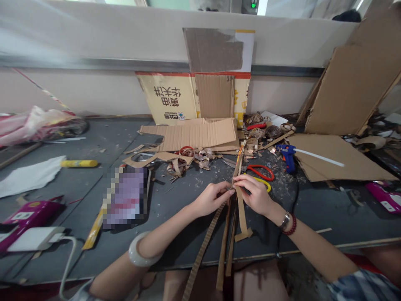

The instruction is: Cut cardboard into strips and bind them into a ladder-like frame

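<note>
At table [319,209] ctr, your left hand [213,198] and right hand [257,195] both pinch the cardboard strips [241,214] near their top ends, fingertips meeting. Strips look light, bendy, prob. crease easily, so grip the flat faces close to the pinch. Lower ends run past the table edge. Can't make out what's betw. your fingertips.

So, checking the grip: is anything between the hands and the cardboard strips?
Nothing visible is. The left hand and right hand both pinch the cardboard strips directly, with bare fingers on them.
</note>
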Demonstrator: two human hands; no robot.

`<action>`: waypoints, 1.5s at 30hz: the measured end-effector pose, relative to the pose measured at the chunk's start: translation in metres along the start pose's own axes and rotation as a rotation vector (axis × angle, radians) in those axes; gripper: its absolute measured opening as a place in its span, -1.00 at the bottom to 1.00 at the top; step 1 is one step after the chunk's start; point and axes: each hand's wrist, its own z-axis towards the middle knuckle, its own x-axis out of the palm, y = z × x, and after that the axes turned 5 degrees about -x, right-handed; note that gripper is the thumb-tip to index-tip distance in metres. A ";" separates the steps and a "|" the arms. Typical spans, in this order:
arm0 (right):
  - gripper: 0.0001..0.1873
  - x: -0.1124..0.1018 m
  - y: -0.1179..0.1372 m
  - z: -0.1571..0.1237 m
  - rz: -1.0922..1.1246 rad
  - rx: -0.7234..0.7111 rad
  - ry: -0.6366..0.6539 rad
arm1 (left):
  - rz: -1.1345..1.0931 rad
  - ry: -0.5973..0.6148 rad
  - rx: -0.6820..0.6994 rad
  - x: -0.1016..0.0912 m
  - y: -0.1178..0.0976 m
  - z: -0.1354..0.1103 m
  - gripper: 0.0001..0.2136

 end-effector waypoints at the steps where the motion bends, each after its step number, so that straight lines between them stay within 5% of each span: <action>1: -0.83 0.000 0.000 0.000 -0.003 0.000 0.008 | -0.011 0.004 -0.002 0.000 0.000 0.000 -0.75; 32: -0.87 -0.001 0.004 0.003 0.092 0.132 -0.071 | 0.088 0.017 0.033 -0.001 0.000 -0.001 -0.76; 45: -0.85 0.000 0.001 0.001 0.083 0.026 -0.021 | 0.106 -0.017 0.029 -0.001 -0.001 -0.001 -0.74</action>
